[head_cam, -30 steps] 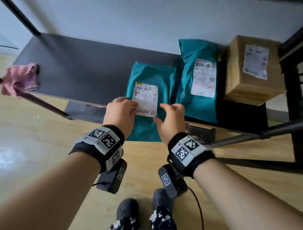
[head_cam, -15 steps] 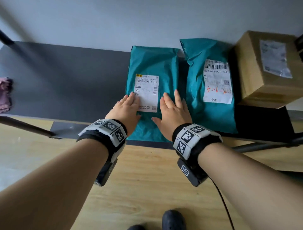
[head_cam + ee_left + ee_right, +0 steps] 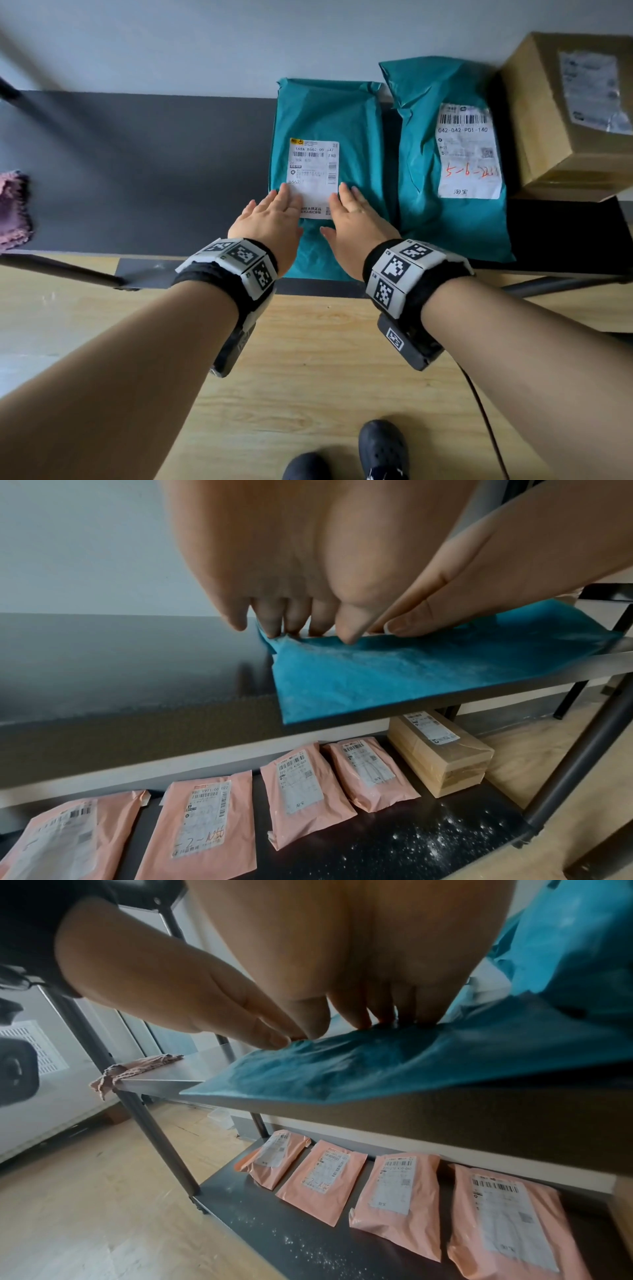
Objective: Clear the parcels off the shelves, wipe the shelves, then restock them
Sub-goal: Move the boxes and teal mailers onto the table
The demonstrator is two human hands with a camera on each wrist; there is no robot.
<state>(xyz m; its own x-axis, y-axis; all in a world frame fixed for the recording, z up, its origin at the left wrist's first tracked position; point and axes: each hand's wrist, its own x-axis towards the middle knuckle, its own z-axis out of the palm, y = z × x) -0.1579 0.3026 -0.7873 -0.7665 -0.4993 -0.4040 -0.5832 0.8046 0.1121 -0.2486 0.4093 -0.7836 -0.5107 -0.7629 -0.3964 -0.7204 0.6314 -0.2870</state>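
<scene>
**Inspector:** Upper shelf, dark grey, against the wall. Landmark is the teal parcel lying flat near the shelf's middle, label up. Its near edge sits flush with the front lip of the shelf.

**Clerk:** State of the hands?

**Inspector:** Both flat on that parcel, fingers straight, gripping nothing. The left hand rests on its near left part, fingertips over the lower left corner of the label. The right hand rests just beside it on the near right part, fingers at the label's right edge. The wrist views confirm fingertips touching the teal surface.

**Clerk:** What stands right of the parcel?

**Inspector:** A second teal bag, just beside it, label up with red handwriting. Right of that bag, a brown box at the shelf's end, touching or nearly touching the bag; I cannot tell which.

**Clerk:** And left of it?

**Inspector:** Bare shelf, then a pink cloth at the far left end, partly over the front edge.

**Clerk:** Below?

**Inspector:** A lower shelf under the parcel carries four pink mailers in a row, labels up, and a taped box at the row's right end. White specks dot its front.
</scene>
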